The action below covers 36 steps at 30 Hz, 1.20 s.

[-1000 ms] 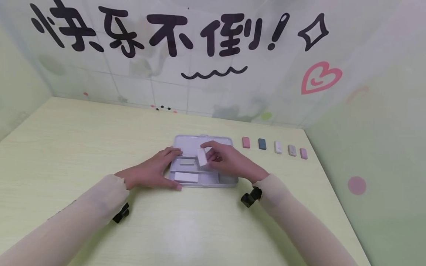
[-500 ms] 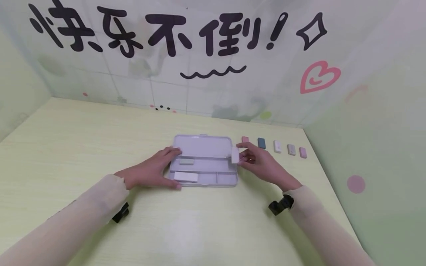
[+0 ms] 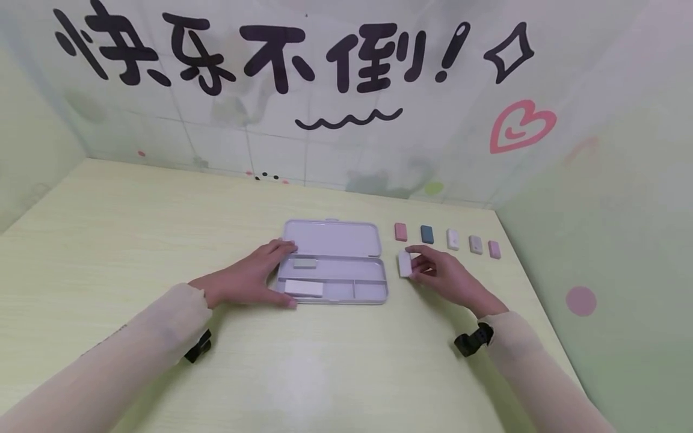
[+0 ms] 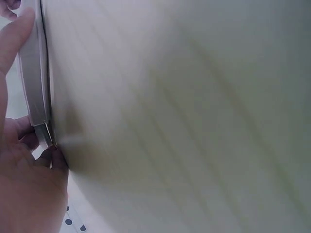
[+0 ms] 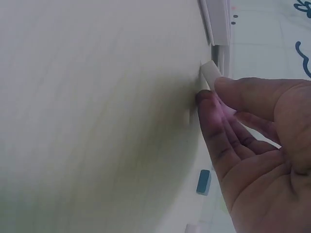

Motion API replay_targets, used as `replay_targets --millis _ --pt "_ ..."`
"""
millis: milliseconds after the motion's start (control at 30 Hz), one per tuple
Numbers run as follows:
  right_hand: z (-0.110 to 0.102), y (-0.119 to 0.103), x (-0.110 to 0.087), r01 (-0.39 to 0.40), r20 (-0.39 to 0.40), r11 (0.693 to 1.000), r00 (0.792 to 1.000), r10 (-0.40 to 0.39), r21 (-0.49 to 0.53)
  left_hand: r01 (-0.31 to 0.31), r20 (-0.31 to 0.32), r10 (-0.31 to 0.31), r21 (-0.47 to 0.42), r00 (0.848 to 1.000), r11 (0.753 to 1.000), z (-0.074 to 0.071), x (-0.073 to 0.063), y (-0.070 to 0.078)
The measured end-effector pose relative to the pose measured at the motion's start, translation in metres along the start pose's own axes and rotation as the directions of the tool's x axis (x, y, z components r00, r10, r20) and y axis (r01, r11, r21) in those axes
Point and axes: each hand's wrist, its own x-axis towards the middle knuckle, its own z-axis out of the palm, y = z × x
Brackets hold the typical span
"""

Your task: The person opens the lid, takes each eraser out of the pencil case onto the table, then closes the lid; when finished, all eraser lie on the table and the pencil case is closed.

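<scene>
An open pale lilac pencil case (image 3: pixel 331 238) lies on the table, its lid folded back toward the wall. My left hand (image 3: pixel 246 279) grips its left side, fingers near the hinge and thumb at the front edge; the left wrist view shows the thumb on the case's side wall. A long white block (image 3: pixel 304 288) lies in the front compartment, a small pale block (image 3: pixel 305 263) in the one behind. Right of the case, my right hand (image 3: pixel 441 273) pinches a white eraser-like block (image 3: pixel 404 264) between thumb and fingers. Whether this block touches the table I cannot tell.
Behind and right of my right hand stands a row of small eraser-like blocks: red-pink (image 3: pixel 400 232), blue (image 3: pixel 427 234), white (image 3: pixel 452 239), grey (image 3: pixel 476 245) and pink (image 3: pixel 494 249). Walls border the table (image 3: pixel 303 373) at the back and right.
My right hand has carried the white block from above the case to the right, past its right edge, down to beside it. My left hand has stayed on the case.
</scene>
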Motion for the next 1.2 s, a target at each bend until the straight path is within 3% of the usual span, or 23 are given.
replay_targets --millis 367,1000,1100,1200 --pt "-0.002 0.009 0.004 -0.008 0.040 1.000 0.999 0.009 -0.029 -0.004 -0.008 0.004 -0.004 1.000 1.000 0.001 0.000 -0.001" --pt "-0.005 0.004 0.008 -0.081 0.084 0.997 0.993 0.082 -0.013 -0.016 -0.020 0.016 -0.004 1.000 1.000 0.000 -0.002 0.000" --pt "-0.003 -0.001 0.007 -0.066 0.071 0.997 0.995 0.068 -0.039 -0.015 -0.013 0.015 -0.012 1.000 1.000 0.001 -0.001 0.001" --pt "0.002 -0.010 0.007 0.000 0.046 0.996 0.999 0.004 -0.088 -0.006 -0.009 0.006 -0.012 1.000 1.000 0.002 -0.001 0.002"
